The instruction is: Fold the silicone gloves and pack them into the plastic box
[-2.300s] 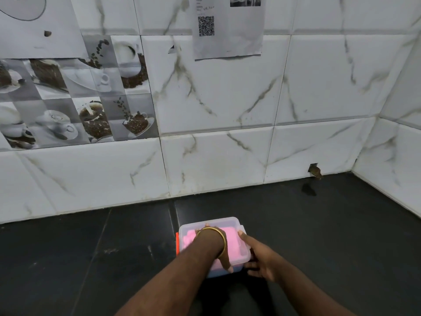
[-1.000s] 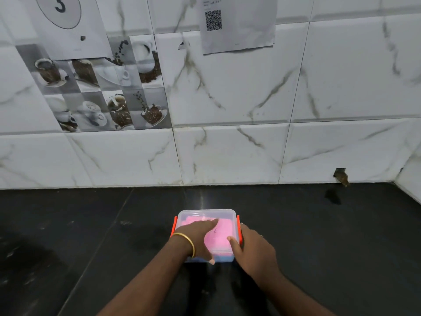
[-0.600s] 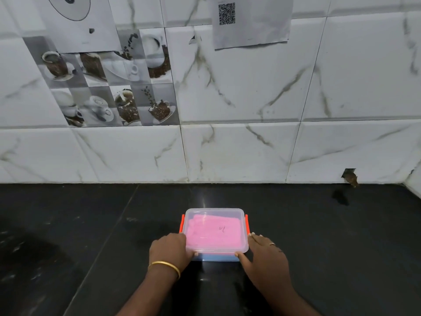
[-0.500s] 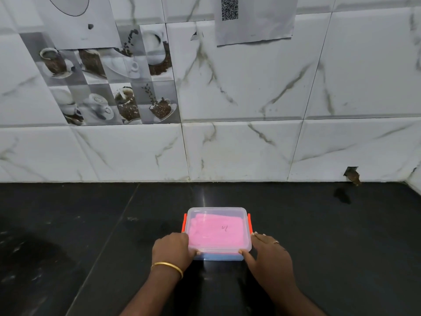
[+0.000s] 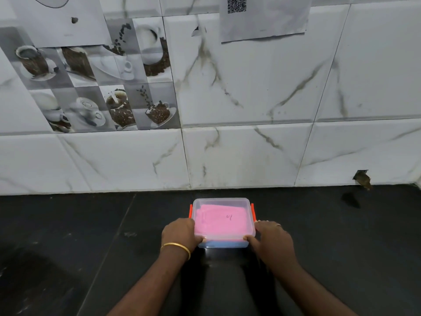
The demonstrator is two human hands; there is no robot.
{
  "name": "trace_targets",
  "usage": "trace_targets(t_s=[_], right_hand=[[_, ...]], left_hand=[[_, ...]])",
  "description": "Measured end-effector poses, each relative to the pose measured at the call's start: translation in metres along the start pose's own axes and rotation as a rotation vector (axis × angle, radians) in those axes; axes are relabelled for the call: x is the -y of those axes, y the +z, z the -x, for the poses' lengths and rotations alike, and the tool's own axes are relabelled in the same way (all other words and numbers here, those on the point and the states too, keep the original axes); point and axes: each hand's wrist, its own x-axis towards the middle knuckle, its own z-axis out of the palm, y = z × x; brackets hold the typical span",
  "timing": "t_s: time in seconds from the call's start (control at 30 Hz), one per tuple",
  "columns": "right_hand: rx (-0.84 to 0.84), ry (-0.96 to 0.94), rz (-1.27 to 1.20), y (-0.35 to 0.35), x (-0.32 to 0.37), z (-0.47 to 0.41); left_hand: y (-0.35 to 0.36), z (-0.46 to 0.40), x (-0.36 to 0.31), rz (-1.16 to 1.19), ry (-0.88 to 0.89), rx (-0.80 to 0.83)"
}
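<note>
At lower centre of the frame, the plastic box sits lidded on the dark surface, pink silicone gloves inside. The 2 hands clamp it: left hand grips its left side, right hand its right.

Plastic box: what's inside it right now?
Through the clear lid of the plastic box, pink folded material fills it, likely the gloves. A blue layer shows beneath. How many gloves cannot be seen.
</note>
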Motion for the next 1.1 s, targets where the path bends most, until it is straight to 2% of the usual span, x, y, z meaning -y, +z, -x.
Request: trace_targets(t_s=[0.3,0.53,0.83,1.0,1.1], right_hand=[[0.021,0.015,0.017,-0.002,0.009,-0.086],[0.0,0.014,0.037,0.007,0.004,-0.119],[-0.028,0.001,0.014,0.009,-0.001,-0.126],[-0.036,-0.006,0.165,0.002,0.012,-0.116],[-0.036,-0.003,0.204,0.002,0.019,-0.111]], left_hand=[[-0.013,-0.082,-0.003,0.057,-0.008,-0.017],[-0.014,-0.121,-0.004,0.088,-0.007,-0.044],[-0.016,-0.124,-0.006,0.044,0.017,-0.06],[-0.016,-0.105,-0.009,0.013,0.044,-0.045],[-0.01,-0.09,-0.012,-0.059,0.023,-0.126]])
